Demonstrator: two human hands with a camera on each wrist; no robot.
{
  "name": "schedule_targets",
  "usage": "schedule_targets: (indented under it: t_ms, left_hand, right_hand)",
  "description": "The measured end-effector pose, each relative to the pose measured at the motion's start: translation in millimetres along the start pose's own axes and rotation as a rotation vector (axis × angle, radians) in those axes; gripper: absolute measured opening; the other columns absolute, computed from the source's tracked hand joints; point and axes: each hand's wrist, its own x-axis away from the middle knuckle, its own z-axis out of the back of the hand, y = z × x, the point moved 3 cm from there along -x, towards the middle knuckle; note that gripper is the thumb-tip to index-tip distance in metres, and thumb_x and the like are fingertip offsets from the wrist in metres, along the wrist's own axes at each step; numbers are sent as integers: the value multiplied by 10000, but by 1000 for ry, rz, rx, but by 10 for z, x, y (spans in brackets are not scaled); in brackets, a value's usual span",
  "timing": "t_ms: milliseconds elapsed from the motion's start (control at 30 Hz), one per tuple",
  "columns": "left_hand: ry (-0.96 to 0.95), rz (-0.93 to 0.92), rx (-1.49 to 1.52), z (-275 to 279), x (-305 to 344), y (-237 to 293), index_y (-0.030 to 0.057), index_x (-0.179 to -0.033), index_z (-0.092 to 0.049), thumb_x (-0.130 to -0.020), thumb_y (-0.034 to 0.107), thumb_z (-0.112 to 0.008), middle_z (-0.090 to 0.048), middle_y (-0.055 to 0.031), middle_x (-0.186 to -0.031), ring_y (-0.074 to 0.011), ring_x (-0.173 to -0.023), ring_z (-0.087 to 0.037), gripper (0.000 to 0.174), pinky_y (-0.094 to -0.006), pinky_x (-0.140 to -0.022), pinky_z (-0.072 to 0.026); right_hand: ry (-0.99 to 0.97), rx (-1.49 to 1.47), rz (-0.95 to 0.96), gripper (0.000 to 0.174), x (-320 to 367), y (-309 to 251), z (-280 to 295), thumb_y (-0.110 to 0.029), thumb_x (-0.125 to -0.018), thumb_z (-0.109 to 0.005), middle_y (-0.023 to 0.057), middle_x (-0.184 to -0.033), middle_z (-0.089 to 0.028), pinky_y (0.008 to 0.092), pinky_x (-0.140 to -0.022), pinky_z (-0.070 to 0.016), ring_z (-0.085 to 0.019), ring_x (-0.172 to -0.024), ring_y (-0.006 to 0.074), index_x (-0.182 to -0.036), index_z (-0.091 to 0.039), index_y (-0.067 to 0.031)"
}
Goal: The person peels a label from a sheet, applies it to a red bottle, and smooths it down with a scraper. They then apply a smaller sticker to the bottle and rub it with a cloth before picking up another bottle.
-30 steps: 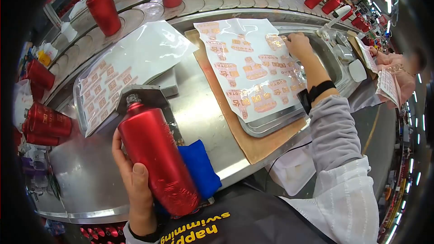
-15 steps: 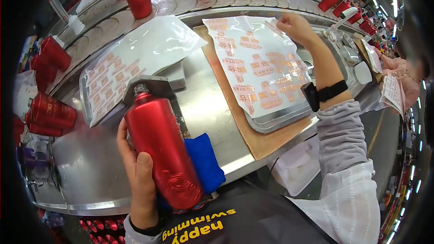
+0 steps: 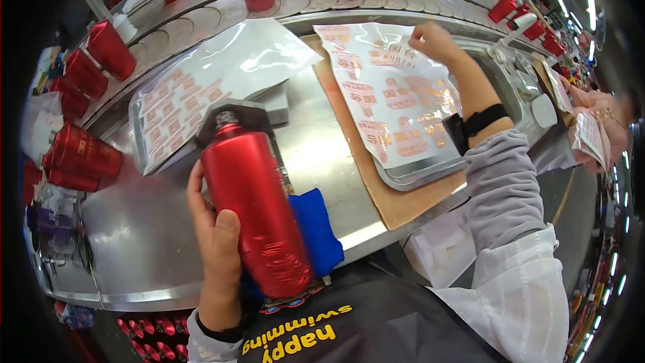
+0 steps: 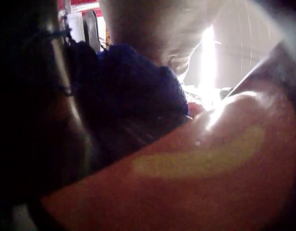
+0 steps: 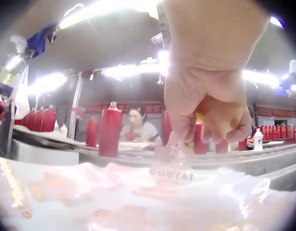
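Note:
In the head view my left hand [image 3: 220,249] grips a red bottle [image 3: 252,208], thumb across its near side, its neck toward a dark angular holder. My right hand [image 3: 437,44] is at the upper right of a printed clear-coated sheet [image 3: 403,121]. In the right wrist view the right hand [image 5: 208,96] pinches the top of a translucent label [image 5: 172,166] marked GUOTAI, which stands up from the sheet's surface. Whether its lower edge still sticks cannot be told. A dark blue cloth [image 4: 133,86] shows in the dim left wrist view; the left fingers are unclear there.
The printed sheet lies on a metal tray [image 3: 416,178] over a brown board [image 3: 396,210]. Another sheet [image 3: 235,50] covers a tray at left. A blue cloth [image 3: 316,228] lies beside the bottle. Red bottles stand on the conveyor [image 3: 302,0]; a sink is at right.
The label in my right fingers has come up from the sheet and is now held over its upper edge. My left hand keeps its hold on the bottle; conveyor bottles have shifted right.

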Motion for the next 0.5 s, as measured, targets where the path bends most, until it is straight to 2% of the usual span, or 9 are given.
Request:
schedule_targets:
  t_ms: [67,167,233,300,333,367,433,500]
  left_hand:
    - [2,7,-6,-17,9,15,41,-1501,-182,-868,554,-655,-428,-173,-1400,-253,-1242,-505,942,-376,-1015,-445]
    - [7,25,-35,-42,16,52,30,-1500,-181,-860,584,-642,-414,-183,-1410,-264,-1248,-500,963,-383,-1019,-444]
    - [18,30,-52,-42,17,42,21,-1498,-182,-854,603,-634,-411,-184,-1411,-267,-1245,-501,978,-384,-1018,-445]
    - [35,39,-77,-29,21,25,5,-1491,-190,-844,636,-616,-410,-185,-1406,-270,-1238,-505,998,-384,-1014,-448]
    - [39,37,-92,-18,25,19,3,-1489,-193,-846,636,-611,-410,-185,-1405,-270,-1237,-505,995,-383,-1015,-446]
    - [43,37,-109,-8,26,20,0,-1488,-196,-849,637,-606,-410,-186,-1404,-269,-1236,-506,991,-383,-1016,-445]
    - [48,38,-120,-58,21,43,-11,-1481,-211,-857,640,-585,-409,-188,-1402,-267,-1233,-508,976,-383,-1018,-443]
    - [43,37,-133,-53,13,37,-13,-1479,-215,-863,630,-581,-405,-189,-1406,-271,-1233,-508,964,-386,-1021,-441]
  right_hand:
    - [7,-201,-264,233,222,165,343,-282,-791,-686,127,-774,-677,377,-690,-504,-643,-732,252,-847,-699,-57]
    - [-28,-185,-474,231,582,843,516,-286,-777,-696,92,-744,-658,364,-653,-494,-618,-686,208,-853,-699,-69]
    - [-130,-59,-572,222,860,1301,333,-281,-755,-699,99,-760,-677,370,-662,-507,-643,-702,240,-856,-704,-83]
    - [-290,168,-405,187,1056,1925,-86,-232,-779,-719,63,-728,-669,381,-538,-483,-619,-636,196,-883,-704,-78]
    - [-428,215,-540,183,1159,1800,-116,-214,-746,-736,91,-754,-684,381,-596,-515,-649,-692,217,-876,-715,-87]
    - [-499,219,-590,202,1255,1729,-123,-222,-731,-743,112,-784,-693,387,-643,-524,-659,-726,228,-876,-724,-83]
    - [-654,309,-584,245,1351,1829,-262,-244,-706,-758,137,-836,-707,394,-714,-534,-674,-780,252,-889,-737,-82]
    - [-811,489,-455,294,1377,2337,-580,-269,-687,-774,148,-879,-716,396,-762,-535,-683,-820,278,-916,-744,-87]
